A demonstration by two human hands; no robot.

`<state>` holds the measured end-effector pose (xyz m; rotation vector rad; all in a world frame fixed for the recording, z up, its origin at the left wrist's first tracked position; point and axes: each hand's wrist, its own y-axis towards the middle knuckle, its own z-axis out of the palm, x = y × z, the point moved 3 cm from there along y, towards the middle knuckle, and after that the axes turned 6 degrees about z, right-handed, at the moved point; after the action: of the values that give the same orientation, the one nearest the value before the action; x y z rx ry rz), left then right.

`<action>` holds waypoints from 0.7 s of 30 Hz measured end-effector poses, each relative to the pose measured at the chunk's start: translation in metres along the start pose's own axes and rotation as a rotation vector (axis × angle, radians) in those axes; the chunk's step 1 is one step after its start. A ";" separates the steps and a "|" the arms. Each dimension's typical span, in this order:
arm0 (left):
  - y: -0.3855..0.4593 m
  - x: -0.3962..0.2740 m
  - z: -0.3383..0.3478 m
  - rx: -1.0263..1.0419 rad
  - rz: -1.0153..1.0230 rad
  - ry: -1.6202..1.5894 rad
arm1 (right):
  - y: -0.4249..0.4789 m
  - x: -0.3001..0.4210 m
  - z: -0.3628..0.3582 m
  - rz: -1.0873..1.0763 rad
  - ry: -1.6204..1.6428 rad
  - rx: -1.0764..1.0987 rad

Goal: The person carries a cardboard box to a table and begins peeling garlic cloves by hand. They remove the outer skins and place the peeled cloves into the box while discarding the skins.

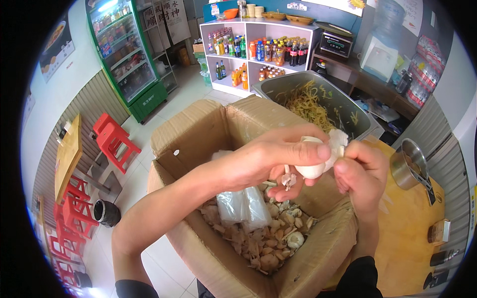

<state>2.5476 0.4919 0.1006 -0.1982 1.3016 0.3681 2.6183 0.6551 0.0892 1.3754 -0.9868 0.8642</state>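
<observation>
My left hand is closed around a white garlic bulb, its thumb lying across the front. The thumb and fingers of my right hand pinch a papery piece of garlic skin at the bulb's right side. A garlic stub with dry skin hangs below my left palm. Both hands are above an open cardboard box. Inside it are loose garlic cloves, shed skins, a whole garlic bulb and clear plastic bags. My left forearm covers part of the box.
Behind the box sits a steel pan of shredded food. On the wooden table at right stand a metal pot and a small jar. Red stools, a bin, a drinks fridge and bottle shelves lie farther off.
</observation>
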 end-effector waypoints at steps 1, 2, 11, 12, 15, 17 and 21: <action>0.000 -0.002 0.000 0.001 0.010 0.020 | -0.001 -0.002 -0.001 0.030 0.081 -0.018; 0.000 -0.002 0.001 -0.003 0.000 0.019 | -0.001 -0.001 -0.001 0.016 0.087 -0.051; -0.002 -0.005 -0.007 -0.081 0.013 0.156 | 0.000 0.001 -0.006 -0.188 -0.010 0.093; 0.000 -0.006 -0.007 -0.093 0.033 0.170 | 0.003 0.003 -0.008 -0.351 -0.099 0.214; -0.002 -0.011 -0.013 -0.181 0.099 0.141 | 0.002 0.007 0.009 -0.473 -0.336 0.561; -0.004 -0.012 -0.016 -0.232 0.127 0.116 | -0.003 0.005 0.025 -0.494 -0.545 0.675; 0.000 -0.004 -0.015 -0.216 0.084 0.095 | -0.003 0.013 0.024 -0.497 -0.632 0.392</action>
<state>2.5338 0.4861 0.1005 -0.3471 1.3662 0.5777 2.6243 0.6306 0.0987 2.1929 -0.8881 0.2411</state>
